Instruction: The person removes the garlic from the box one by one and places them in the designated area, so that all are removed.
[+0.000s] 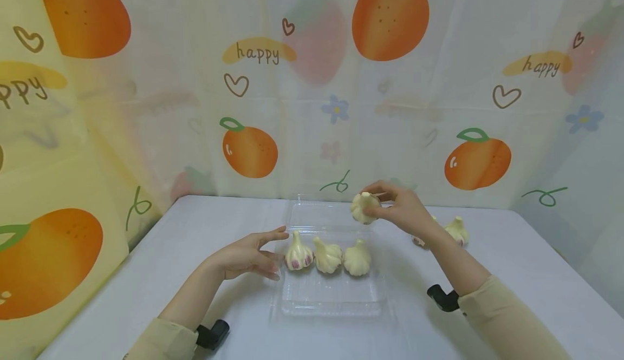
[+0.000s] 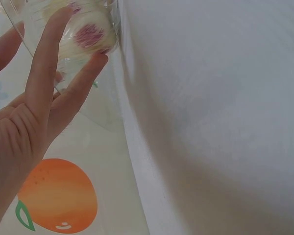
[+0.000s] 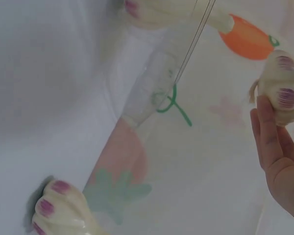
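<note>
A clear plastic container (image 1: pixel 331 298) lies opened on the table, its lid (image 1: pixel 314 216) folded back toward the wall. Three garlic bulbs sit in a row inside it: a purple-streaked one (image 1: pixel 299 256) on the left, a middle one (image 1: pixel 329 258) and a right one (image 1: pixel 357 260). My right hand (image 1: pixel 402 211) holds another garlic bulb (image 1: pixel 362 207) in the air over the lid, pinched between thumb and fingers; purple patches show on this bulb (image 3: pixel 281 78) in the right wrist view. With fingers extended, my left hand (image 1: pixel 251 254) touches the container's left wall.
On the right of the white table (image 1: pixel 502 273), a garlic bulb (image 1: pixel 457 231) lies beside another bulb (image 1: pixel 418 241), partly hidden behind my right forearm. A fruit-printed curtain (image 1: pixel 302 105) hangs behind the table and along the left side.
</note>
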`<state>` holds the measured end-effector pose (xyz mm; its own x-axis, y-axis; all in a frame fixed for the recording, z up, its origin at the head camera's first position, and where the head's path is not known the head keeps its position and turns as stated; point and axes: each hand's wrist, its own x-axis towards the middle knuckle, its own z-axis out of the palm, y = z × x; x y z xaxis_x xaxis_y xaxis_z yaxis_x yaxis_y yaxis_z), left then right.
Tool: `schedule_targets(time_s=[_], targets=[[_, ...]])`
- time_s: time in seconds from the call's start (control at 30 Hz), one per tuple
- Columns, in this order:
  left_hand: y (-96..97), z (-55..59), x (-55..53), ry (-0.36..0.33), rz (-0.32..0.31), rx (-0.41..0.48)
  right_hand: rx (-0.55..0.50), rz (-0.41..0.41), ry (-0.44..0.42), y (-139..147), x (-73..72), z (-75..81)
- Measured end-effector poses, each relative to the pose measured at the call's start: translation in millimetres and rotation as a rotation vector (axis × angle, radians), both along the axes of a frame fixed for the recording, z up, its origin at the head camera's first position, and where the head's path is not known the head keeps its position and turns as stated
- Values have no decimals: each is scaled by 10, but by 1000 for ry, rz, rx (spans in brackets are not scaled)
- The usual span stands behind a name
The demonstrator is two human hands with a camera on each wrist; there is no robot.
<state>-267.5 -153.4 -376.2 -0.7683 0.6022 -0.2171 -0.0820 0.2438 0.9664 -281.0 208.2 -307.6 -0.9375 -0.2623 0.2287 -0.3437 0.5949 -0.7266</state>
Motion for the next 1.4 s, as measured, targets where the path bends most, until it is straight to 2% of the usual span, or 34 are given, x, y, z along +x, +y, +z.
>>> schedule_targets(time_s=[0.17,0.4,0.8,1.03,1.4], targets=[[1,8,2,1,-4,3,-28,-27,1,130,-50,1],[2,10,5,0,-2,0,-8,-69,8,325,-122,-30],[1,9,9,5,0,-1,5,-140,-15,610,-150,-7],[5,10,11,12,0,-6,-7,-166,-6,808,-184,-45],[6,12,16,2,4,-2,-38,-258,-10,1114,-227,-87]])
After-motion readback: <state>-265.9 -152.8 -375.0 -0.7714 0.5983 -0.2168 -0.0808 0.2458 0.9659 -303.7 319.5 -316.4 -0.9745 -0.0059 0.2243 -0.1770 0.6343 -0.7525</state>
